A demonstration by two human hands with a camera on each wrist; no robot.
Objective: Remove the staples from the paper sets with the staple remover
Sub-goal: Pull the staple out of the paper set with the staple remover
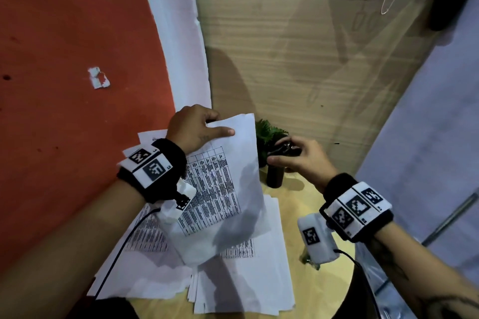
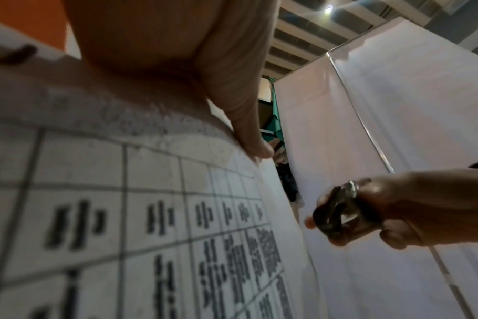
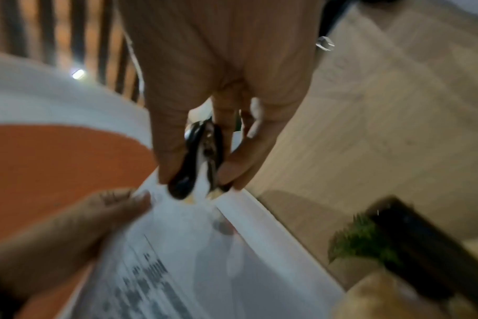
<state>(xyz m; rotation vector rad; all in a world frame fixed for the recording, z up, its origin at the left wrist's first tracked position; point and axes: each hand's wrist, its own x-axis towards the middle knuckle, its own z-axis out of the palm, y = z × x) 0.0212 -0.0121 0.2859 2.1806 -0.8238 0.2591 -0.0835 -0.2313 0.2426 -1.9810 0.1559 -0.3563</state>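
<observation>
- My left hand point(image 1: 193, 128) is nearest: thumb pressed flat on the front of a lifted paper set point(image 1: 223, 189), fingers curled behind its top edge, pinching it.
- My right hand point(image 1: 298, 160) grips the staple remover point(image 1: 283, 150) between thumb and fingers, just right of that sheet's top corner, apart from it.
- I cannot find the staple; the right wrist view is blurred.
- More paper sets point(image 1: 233, 274) lie stacked at the round table point(image 1: 318, 280) near its left edge.
- A small potted plant point(image 1: 269, 142) stands behind, half hidden by my right hand.
</observation>
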